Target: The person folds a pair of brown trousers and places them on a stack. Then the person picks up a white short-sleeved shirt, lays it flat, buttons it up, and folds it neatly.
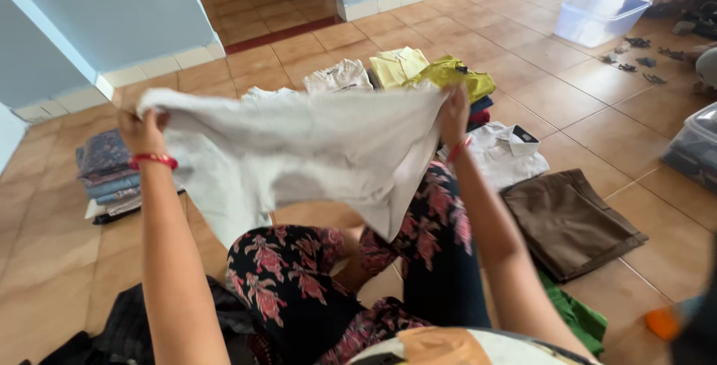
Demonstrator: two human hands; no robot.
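Note:
I hold a light grey garment (314,148) stretched out in the air in front of me, above my lap. My left hand (142,130) grips its left upper corner; a red band sits on that wrist. My right hand (453,115) pinches the right upper corner. The cloth hangs down between them over my legs in dark floral trousers (314,275).
Folded clothes lie on the tiled floor: a stack (108,174) at the left, white (340,75) and yellow-green tops (441,72) ahead, a white shirt (508,154) and brown trousers (567,219) at the right. Clear plastic boxes (601,15) stand at the far right. Dark clothes (127,331) lie near my left.

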